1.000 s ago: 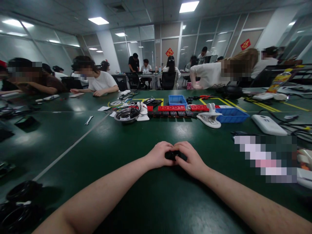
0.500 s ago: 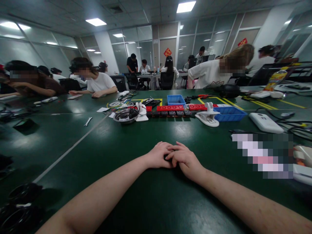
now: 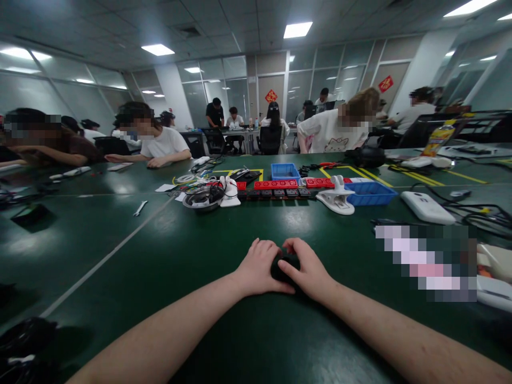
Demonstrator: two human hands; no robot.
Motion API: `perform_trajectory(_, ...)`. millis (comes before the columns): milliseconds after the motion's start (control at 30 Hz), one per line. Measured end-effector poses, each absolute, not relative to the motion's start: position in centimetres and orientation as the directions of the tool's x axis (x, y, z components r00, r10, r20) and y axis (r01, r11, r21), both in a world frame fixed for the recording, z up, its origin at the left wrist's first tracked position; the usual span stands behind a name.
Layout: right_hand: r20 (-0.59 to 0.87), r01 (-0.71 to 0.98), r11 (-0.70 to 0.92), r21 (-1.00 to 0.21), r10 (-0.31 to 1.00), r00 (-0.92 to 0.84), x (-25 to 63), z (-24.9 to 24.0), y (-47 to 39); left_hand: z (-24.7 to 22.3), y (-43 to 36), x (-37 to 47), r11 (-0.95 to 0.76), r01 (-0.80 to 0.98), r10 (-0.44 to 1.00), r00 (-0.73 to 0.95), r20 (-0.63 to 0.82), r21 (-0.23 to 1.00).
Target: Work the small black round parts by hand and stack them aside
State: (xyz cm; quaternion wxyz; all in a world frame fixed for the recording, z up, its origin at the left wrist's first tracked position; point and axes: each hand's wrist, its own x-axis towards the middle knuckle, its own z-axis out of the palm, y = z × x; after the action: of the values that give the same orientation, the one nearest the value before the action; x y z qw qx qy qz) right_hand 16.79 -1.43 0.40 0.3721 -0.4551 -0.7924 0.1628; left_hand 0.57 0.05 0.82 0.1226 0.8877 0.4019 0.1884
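Note:
In the head view, a small black rounded object (image 3: 288,271) sits between my hands at the middle of the green table (image 3: 192,309); its exact kind is hard to tell against the dark surface. My left hand (image 3: 261,268) curves round its left side, fingers bent at the far edge and thumb stretched along the near edge. From the other side my right hand (image 3: 310,271) grips it, with the thumb lying across its top and the fingers bent behind. My palms and fingers cover much of the object.
Beyond my hands lie a metal bowl (image 3: 204,198) with cables, a red power strip (image 3: 278,184), a white clip stand (image 3: 338,197) and a blue bin (image 3: 370,193). A wrench (image 3: 140,208) is at left, a white device (image 3: 427,207) at right. People sit across the table.
My hands have drawn apart from their overlapped pose, and the black object between them now shows. My right thumb has come over its top. The view has tilted up slightly.

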Motion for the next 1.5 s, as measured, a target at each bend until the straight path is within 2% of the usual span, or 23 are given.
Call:
perform_trajectory(167, 0.404, 0.628, 0.538, -0.562, 0.841, -0.36, 16.5, 0.7, -1.6, 0.6, 0.0, 0.9, -0.629, 0.7, 0.777, 0.572, 0.261, 0.339)
perform_trajectory(433, 0.426, 0.629, 0.56, -0.539, 0.825, -0.371, 16.4, 1.3, -1.7, 0.8, 0.3, 0.7, -0.642, 0.646, 0.762, 0.597, 0.25, 0.413)
perform_trajectory(600, 0.463, 0.631, 0.624, -0.46, 0.775, -0.429, 16.4, 1.8, -2.1, 0.6, 0.8, 0.4, -0.634, 0.613, 0.758, 0.613, 0.221, 0.471)
perform_trajectory(767, 0.526, 0.535, 0.762, -0.365, 0.643, -0.557, 16.4, 1.9, -2.5, 0.3, 1.3, 0.2, -0.672, 0.581, 0.712, 0.678, 0.183, 0.46)
perform_trajectory(900, 0.574, 0.393, 0.842, -0.369, 0.539, -0.617, 16.1, 1.8, -2.8, 0.2, 1.6, 0.1, -0.695, 0.568, 0.682, 0.714, 0.156, 0.441)
perform_trajectory(1133, 0.56, 0.363, 0.82, -0.443, 0.569, -0.602, 16.2, 2.0, -3.2, 0.5, 1.4, -0.1, -0.693, 0.566, 0.68, 0.72, 0.142, 0.447)
perform_trajectory(1267, 0.628, 0.367, 0.863, -0.348, 0.505, -0.592, 16.7, 2.4, -3.3, 0.5, 1.0, 0.0, -0.675, 0.569, 0.7, 0.694, 0.166, 0.469)
perform_trajectory(1367, 0.644, 0.503, 0.804, -0.318, 0.572, -0.508, 17.0, 2.5, -3.0, 0.5, 0.7, 0.1, -0.663, 0.584, 0.721, 0.667, 0.188, 0.469)
perform_trajectory(1500, 0.563, 0.673, 0.629, -0.39, 0.741, -0.366, 16.9, 2.1, -2.4, 0.9, 0.2, 0.4, -0.644, 0.625, 0.753, 0.62, 0.221, 0.442)
